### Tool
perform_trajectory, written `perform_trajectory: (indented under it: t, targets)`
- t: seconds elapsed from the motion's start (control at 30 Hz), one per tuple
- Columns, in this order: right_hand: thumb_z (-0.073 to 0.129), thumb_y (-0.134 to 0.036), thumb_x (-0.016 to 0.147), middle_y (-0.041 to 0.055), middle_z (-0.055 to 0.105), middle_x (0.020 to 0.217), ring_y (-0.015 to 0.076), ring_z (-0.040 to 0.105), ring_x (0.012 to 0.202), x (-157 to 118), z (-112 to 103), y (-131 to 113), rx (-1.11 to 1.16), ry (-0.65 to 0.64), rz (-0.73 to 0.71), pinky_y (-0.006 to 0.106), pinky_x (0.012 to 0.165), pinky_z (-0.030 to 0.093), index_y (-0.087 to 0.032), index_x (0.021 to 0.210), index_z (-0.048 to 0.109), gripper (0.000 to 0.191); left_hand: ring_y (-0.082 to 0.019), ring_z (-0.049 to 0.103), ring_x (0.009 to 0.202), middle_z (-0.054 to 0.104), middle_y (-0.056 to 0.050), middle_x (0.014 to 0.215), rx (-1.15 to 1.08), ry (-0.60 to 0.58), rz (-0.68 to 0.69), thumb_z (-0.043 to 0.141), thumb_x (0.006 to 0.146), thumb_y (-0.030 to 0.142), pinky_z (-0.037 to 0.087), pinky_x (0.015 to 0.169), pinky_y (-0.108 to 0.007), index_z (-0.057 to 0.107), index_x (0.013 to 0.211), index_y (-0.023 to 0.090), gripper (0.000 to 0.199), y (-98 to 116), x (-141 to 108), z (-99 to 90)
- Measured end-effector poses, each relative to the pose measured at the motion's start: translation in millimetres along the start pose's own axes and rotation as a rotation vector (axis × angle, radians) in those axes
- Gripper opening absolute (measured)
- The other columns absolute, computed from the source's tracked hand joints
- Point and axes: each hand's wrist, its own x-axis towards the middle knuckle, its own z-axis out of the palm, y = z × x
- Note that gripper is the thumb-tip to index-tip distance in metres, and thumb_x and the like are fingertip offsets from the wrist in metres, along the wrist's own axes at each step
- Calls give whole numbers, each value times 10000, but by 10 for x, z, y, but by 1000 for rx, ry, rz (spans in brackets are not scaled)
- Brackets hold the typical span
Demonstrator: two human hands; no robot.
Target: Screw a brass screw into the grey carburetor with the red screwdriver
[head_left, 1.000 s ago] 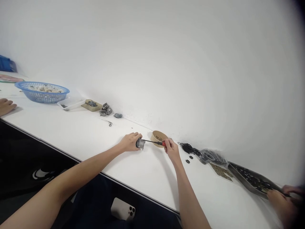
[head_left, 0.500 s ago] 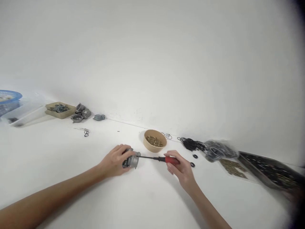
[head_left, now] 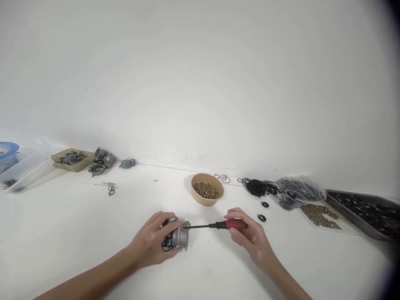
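My left hand (head_left: 156,239) is wrapped around a grey metal carburetor (head_left: 181,238) lying on its side on the white table. Part of the carburetor's body is hidden behind my fingers. My right hand (head_left: 250,235) grips the red handle of a screwdriver (head_left: 221,225), held roughly level. Its dark shaft runs left, and the tip meets the carburetor's right end near my left fingertips. Just beyond the shaft stands a tan bowl (head_left: 196,198) of small brass-coloured screws (head_left: 205,190).
Behind on the left are a tray of metal parts (head_left: 72,168), carburetor bodies (head_left: 104,160) and a blue basket (head_left: 11,156). To the right lie black rubber rings (head_left: 258,187), a clear bag (head_left: 301,187), loose brass pieces (head_left: 320,216) and a dark tray (head_left: 353,225).
The view has shifted, so both hands, carburetor and screwdriver sit lower and slightly further right in the picture. The screwdriver tip stays against the carburetor, with both grips kept.
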Motion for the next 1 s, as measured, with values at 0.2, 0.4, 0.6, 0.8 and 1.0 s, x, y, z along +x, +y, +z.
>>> perform_trajectory:
  t: [0.2,0.4,0.6,0.8,1.0]
  targets:
    - [476,-495,949,-13,436,625,84,353,480,-7,73,25,-84,30,130,248,462,285,-182,840,641,370,-239,598,970,595,-135,1122,-2,-21,-29,735,771,334,563,806,-385,554,1267,201,545,-31,6,-6]
    - [635,-435,864,30,549,908,72,399,517,-89,118,31,80,56,-45,254,490,349,-230,1008,559,262,-229,614,973,600,-124,1124,43,-24,-32,723,780,341,567,814,-371,560,1273,224,532,-67,9,-22]
    - [468,-487,958,-39,435,616,77,328,461,-102,89,90,-74,71,54,243,462,266,-205,826,515,315,-210,614,941,600,-126,1149,91,-42,24,688,819,363,563,786,-350,538,1296,227,519,-61,29,-22]
    - [632,-447,863,0,512,750,102,401,541,-120,56,111,35,4,-38,258,503,348,-225,984,559,264,-214,620,923,614,-132,1142,102,-44,71,693,811,353,569,763,-356,522,1310,219,544,-75,50,-17]
    - [631,-439,875,7,555,700,81,371,481,-155,150,154,-5,176,23,244,446,330,-203,977,579,263,-221,648,908,642,-130,1128,99,-115,101,693,800,430,579,753,-355,536,1292,206,563,-158,39,-42]
